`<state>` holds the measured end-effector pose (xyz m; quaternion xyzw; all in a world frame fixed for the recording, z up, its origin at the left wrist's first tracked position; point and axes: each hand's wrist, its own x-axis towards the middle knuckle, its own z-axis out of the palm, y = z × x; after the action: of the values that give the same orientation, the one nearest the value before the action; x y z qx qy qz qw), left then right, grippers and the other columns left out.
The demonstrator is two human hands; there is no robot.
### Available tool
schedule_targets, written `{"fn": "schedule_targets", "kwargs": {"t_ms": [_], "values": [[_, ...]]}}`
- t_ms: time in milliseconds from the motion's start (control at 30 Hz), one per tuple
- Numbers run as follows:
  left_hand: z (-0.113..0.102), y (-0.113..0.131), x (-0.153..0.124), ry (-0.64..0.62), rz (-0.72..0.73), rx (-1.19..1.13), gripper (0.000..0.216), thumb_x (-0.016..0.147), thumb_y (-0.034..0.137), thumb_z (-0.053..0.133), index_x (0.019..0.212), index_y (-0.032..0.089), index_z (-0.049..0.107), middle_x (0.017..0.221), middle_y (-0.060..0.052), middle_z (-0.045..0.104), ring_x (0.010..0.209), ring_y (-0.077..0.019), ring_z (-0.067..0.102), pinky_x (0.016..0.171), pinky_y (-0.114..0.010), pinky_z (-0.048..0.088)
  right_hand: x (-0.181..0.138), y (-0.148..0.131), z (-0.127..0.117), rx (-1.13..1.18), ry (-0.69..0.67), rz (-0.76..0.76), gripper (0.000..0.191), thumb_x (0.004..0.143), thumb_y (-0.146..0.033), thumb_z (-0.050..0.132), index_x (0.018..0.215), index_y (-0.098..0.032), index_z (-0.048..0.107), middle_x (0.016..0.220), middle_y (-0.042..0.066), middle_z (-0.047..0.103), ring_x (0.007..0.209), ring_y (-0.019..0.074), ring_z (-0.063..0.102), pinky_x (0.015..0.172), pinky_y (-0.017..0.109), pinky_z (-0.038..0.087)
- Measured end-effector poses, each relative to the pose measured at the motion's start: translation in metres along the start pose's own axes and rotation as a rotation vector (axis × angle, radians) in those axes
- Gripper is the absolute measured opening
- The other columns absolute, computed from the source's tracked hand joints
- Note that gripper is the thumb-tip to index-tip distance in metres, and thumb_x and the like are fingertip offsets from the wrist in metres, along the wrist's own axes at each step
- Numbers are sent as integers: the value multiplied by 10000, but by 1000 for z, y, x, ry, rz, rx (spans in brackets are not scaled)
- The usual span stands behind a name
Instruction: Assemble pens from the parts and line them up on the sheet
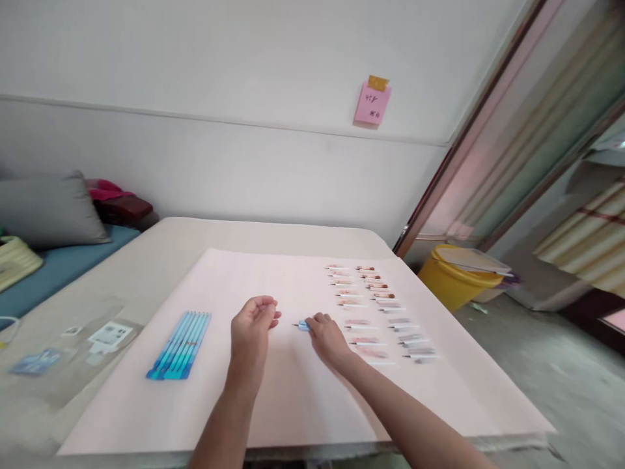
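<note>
My right hand (325, 333) pinches a small light-blue pen-like piece (303, 325) close to the white sheet. Its thin dark tip points left, and my fingers cover its other end. Raised just left of it, my left hand (256, 319) has its fingers curled in toward the thumb; whatever may be between them is too small to make out. To the right lie two columns of short pen-like pieces, with pale pinkish ones (358, 323) nearer my hand. The outer column has brown-ended pieces (378, 286) at the back and greyish ones (415, 345) in front.
Blue pencil-like sticks (180, 345) lie side by side at left on the sheet (288, 273). Clear plastic packaging with a label (111, 333) rests beside the sheet. A yellow bin (452, 280) stands right of the table, and a pink note (372, 104) hangs on the wall.
</note>
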<state>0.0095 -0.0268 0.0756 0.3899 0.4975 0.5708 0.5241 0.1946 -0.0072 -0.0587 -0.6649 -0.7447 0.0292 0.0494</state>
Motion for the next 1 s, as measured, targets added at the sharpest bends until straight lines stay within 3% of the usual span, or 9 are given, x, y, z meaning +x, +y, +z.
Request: {"fn": "schedule_targets", "kwargs": {"t_ms": [133,300,433,600,833,1000], "values": [[-2,-6,-13,-58,-72,-101,254,676,288,673,865,127,620,887,-81,659,714,-141,624,662,-253,480,-55,-6,-6,-10,0,24,216,901,-154,415,1033,-217,575,984,64,565,914,177,492,771,271,352],[6,-29,-26,-130,-251,-284,193,678,172,680,850,116,613,864,-92,660,691,-122,624,630,-221,486,-86,-1,-12,-15,65,8,203,878,-136,449,1046,-198,545,1009,63,558,941,188,480,789,282,350],[13,-51,-30,-34,-458,-414,159,694,48,623,830,111,571,792,-91,647,692,-120,631,630,-219,498,-93,4,-10,-54,79,-5,167,872,-126,448,942,-182,589,1018,85,547,938,209,467,783,313,344],[22,-84,-37,180,-600,-355,109,713,60,573,790,130,538,731,-48,613,636,-106,610,571,-215,477,-92,6,-9,-78,91,-44,160,859,-129,466,864,-184,616,987,94,552,934,236,461,778,347,329],[45,-120,-60,108,-758,-290,51,767,154,575,772,145,525,672,-34,591,582,-123,594,536,-238,468,-94,1,-8,7,50,-66,104,841,-133,498,848,-205,573,823,42,589,754,194,520,664,303,322],[42,-125,-49,91,-710,-322,48,808,91,512,801,136,528,698,-52,617,570,-112,600,540,-229,481,-94,5,-18,166,36,-83,94,884,-221,482,890,-233,576,829,16,614,763,165,559,636,259,326]]}}
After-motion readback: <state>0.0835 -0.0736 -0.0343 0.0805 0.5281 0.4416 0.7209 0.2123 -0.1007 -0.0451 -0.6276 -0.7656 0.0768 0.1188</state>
